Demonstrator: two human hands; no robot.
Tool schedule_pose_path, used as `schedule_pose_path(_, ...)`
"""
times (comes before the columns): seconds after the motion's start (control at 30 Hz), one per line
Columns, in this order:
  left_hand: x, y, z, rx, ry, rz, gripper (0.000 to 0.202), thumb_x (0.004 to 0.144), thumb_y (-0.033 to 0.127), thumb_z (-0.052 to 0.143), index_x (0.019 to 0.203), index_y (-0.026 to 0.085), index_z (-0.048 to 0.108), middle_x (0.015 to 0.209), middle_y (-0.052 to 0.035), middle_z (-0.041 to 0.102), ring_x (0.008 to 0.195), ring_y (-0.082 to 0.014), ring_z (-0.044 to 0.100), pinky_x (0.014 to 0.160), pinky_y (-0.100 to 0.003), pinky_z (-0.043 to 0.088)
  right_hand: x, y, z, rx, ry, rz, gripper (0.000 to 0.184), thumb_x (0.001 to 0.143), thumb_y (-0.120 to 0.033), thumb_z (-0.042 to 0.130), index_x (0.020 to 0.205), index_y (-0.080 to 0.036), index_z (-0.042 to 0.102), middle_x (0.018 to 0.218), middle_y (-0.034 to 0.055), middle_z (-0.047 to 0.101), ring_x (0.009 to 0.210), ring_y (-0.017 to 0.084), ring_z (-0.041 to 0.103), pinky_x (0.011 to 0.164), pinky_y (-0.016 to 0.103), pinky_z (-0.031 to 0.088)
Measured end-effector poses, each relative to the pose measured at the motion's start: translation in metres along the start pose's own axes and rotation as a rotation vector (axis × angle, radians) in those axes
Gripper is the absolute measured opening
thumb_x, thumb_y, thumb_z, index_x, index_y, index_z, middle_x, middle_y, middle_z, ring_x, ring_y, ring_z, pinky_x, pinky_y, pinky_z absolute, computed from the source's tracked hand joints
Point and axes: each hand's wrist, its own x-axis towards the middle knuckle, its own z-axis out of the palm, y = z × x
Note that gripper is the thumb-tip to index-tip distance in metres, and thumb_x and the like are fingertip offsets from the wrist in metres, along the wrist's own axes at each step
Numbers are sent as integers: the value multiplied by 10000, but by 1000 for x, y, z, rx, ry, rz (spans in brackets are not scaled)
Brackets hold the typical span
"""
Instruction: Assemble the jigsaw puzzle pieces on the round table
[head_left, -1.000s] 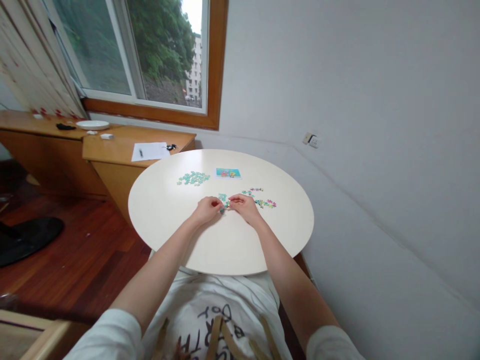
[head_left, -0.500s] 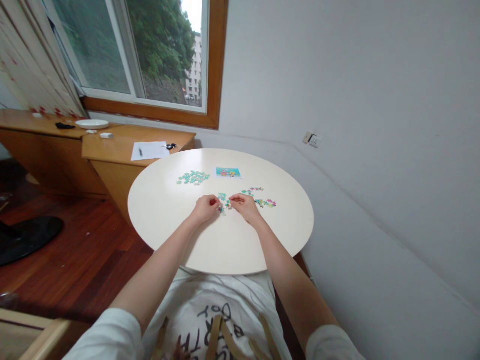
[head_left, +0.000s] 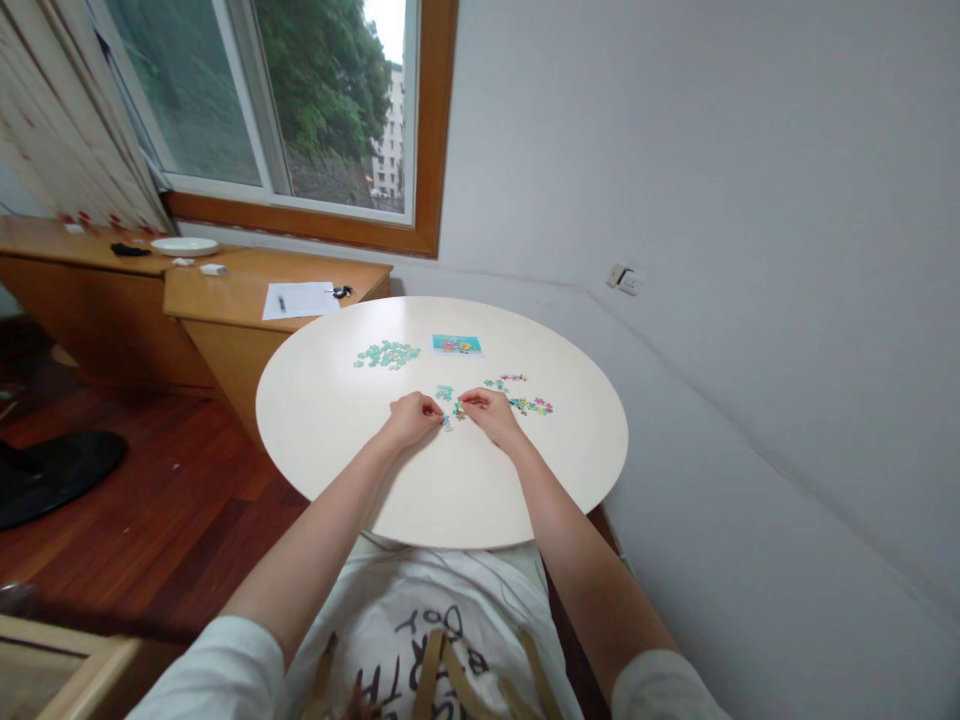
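Left hand sits at the middle of the frame on the round cream table, its fingers curled in and the tips pinched together at a small cluster of puzzle pieces. Right hand is just beside it, likewise curled, with thumb and forefinger pinched at the other side of the same cluster. The cluster lies between the two sets of fingertips. The pieces are too small to tell whether any is lifted off the tabletop.

Sweeping from the left of the frame, a white plate rests on the long wooden counter under the window. A sheet of paper lies on the lower wooden cabinet that stands against the table's far left edge. On the table, above the left hand, a loose pile of teal pieces is spread out. Right of it lies a small picture card, blue with bright figures. Further right, just past the right hand, a scatter of pink and green pieces trails toward the table's right side. On the grey wall at the right, a white socket is mounted.
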Motion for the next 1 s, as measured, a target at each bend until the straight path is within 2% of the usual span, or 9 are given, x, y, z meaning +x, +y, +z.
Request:
schedule_pose_path(0.4, -2, 4, -3, 25, -1, -13, 170, 721, 237, 613, 815, 185, 746, 823, -74, 738, 810, -223, 647, 745, -309, 412, -2, -1, 2, -59, -32, -4, 126, 577, -221, 626, 685, -163, 657, 621, 5, 645, 595, 129, 585, 636, 284, 470)
schedule_pose_path(1.0, -1, 3, -2, 62, -29, 38, 195, 741, 218, 606, 863, 243, 755, 862, -51, 739, 873, -224, 635, 803, -320, 395, -4, -1, 2, -69, -81, 2, 114, 579, -214, 632, 676, -161, 654, 585, -4, 642, 562, 127, 583, 611, 272, 464)
